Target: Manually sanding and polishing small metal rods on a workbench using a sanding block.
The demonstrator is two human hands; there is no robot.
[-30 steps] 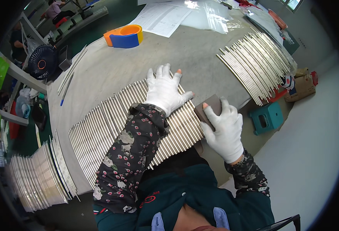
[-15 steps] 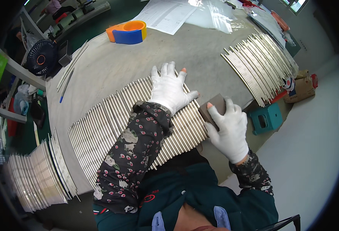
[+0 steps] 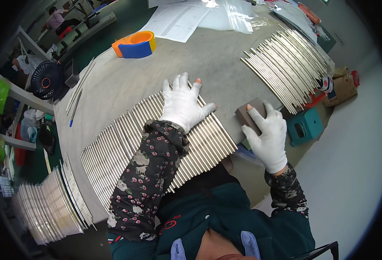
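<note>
Many thin silvery metal rods (image 3: pixel 206 145) lie side by side in a wide row along the near table edge. My left hand (image 3: pixel 182 106), in a white glove with bare fingertips showing, rests on the far part of that row with fingers spread. My right hand (image 3: pixel 269 141), gloved the same way, grips a brown-grey rectangular block (image 3: pixel 250 115), which looks like a sanding block. The block is just right of the row's end, apart from the rods, over the table's right edge area.
More metal rods (image 3: pixel 286 65) are piled at the far right, and bundled rods (image 3: pixel 48 208) at the near left. A tape dispenser (image 3: pixel 134 45) in orange and blue, papers (image 3: pixel 173 21), a pen (image 3: pixel 75 108) and a small fan (image 3: pixel 47 80) stand or lie farther off. A teal stool (image 3: pixel 306 126) is beside the table.
My right hand has moved the block to the right, off the end of the rods. The left hand stays spread on the row. The whole view has shifted slightly.
</note>
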